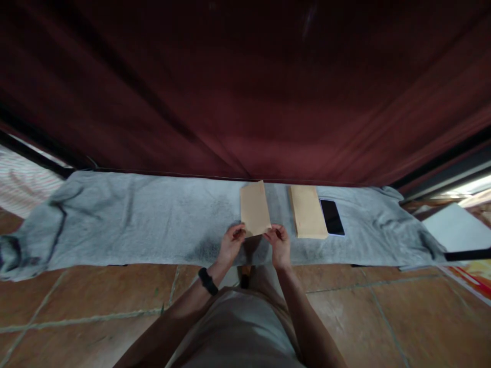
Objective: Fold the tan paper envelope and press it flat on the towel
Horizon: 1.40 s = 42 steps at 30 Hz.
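Observation:
A tan paper envelope (254, 208) is held up over a grey cloth (153, 220) spread on the floor. My left hand (231, 243) pinches its lower left corner, and my right hand (279, 244) pinches its lower right corner. Both hands have their fingers curled closed on the paper's near edge. A black band sits on my left wrist. To the right lies a stack of the same tan envelopes (307, 211) flat on the cloth, apart from both hands.
A black phone (332, 217) lies on the cloth just right of the stack. A dark red curtain (245, 92) hangs behind the cloth. Brown floor tiles (95, 296) lie in front. A white sheet (454, 227) is at the far right.

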Motion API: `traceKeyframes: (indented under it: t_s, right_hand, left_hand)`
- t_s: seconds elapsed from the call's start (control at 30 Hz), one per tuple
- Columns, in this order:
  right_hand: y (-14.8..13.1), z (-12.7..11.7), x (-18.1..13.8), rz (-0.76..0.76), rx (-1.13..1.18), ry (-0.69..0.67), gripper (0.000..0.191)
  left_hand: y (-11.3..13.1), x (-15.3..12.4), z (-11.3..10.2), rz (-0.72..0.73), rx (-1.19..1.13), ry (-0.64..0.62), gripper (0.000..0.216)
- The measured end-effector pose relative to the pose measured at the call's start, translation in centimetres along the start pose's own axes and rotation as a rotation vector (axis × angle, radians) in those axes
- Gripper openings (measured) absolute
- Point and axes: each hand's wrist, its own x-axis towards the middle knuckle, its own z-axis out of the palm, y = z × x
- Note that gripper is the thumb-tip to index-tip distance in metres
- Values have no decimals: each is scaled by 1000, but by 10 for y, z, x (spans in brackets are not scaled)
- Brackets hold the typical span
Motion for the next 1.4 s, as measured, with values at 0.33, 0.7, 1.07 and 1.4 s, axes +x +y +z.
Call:
traceKeyframes:
  t_s: [0.33, 0.7, 1.07, 1.4]
  right_hand:
    - [-31, 15, -27, -645, -842, -396, 33]
    - [26, -13, -26, -549, -738, -329, 38]
    - [39, -15, -13, -546, -968, -224, 32]
    - [35, -2, 0, -509, -1141, -127, 33]
  left_hand:
    - [49, -18, 15, -133, -391, -225, 42]
    - [28, 4, -9, -209, -144, -219, 37]
    - [2, 8, -18, -80, -39, -149, 65]
    - [-2, 16, -19, -102, 109, -116, 75]
